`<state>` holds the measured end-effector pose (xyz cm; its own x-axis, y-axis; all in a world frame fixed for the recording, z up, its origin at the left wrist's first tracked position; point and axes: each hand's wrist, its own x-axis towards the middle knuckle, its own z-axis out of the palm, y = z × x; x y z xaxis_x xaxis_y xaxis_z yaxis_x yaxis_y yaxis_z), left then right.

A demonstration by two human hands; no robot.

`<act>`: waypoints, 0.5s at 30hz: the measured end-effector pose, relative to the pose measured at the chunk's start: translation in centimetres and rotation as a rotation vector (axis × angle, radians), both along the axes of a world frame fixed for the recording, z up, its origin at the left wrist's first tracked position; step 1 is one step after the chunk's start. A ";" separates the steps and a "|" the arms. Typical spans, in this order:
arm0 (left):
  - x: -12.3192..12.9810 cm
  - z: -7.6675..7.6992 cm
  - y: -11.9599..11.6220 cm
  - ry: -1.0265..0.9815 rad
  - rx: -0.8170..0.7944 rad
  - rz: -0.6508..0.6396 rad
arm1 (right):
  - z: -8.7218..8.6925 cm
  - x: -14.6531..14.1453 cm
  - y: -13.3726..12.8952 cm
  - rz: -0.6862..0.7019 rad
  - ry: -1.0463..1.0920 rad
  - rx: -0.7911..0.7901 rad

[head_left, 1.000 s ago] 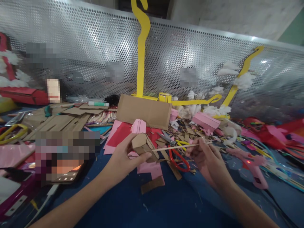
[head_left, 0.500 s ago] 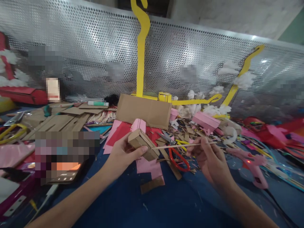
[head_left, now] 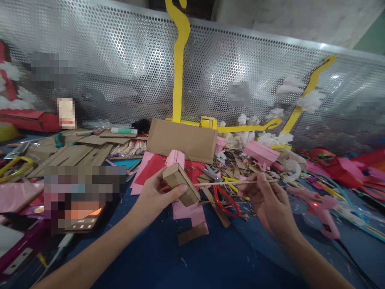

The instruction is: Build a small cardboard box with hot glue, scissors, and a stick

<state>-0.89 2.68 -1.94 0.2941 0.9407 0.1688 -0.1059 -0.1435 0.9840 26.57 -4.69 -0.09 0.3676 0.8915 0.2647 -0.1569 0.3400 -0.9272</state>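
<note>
My left hand (head_left: 153,192) is closed around a small brown cardboard box (head_left: 182,184), tilted, with the thumb on its near face. My right hand (head_left: 266,196) pinches a thin wooden stick (head_left: 221,184) between thumb and fingers. The stick points left, and its far end meets the right side of the box; whether it goes inside cannot be made out. Just behind the box is a pink paper-covered piece (head_left: 175,157). Red-handled scissors (head_left: 227,202) lie beneath the stick.
A pink glue gun (head_left: 323,208) with a lit red light lies at the right, its cable running forward. Behind stand a cardboard panel (head_left: 182,140) and a yellow strip (head_left: 178,80). Cardboard pieces (head_left: 69,160) and a phone (head_left: 81,220) are at the left.
The cardboard box has turned slightly in my left hand. My right hand has shifted a little to the right with the stick.
</note>
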 end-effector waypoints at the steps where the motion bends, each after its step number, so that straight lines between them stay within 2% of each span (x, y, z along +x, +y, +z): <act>1: 0.0 -0.1 0.0 0.002 -0.001 -0.004 | 0.0 0.0 0.0 -0.004 -0.010 -0.003; 9: -0.1 -0.3 0.1 -0.018 -0.028 -0.051 | -0.3 0.0 0.0 -0.006 -0.014 0.002; 15: -0.2 -0.2 0.1 0.000 -0.021 -0.039 | -0.4 0.1 0.0 0.014 -0.021 0.007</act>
<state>-1.07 2.74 -2.16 0.3309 0.9318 0.1493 -0.1110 -0.1187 0.9867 26.71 -4.71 -0.45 0.3496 0.8946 0.2782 -0.1424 0.3442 -0.9280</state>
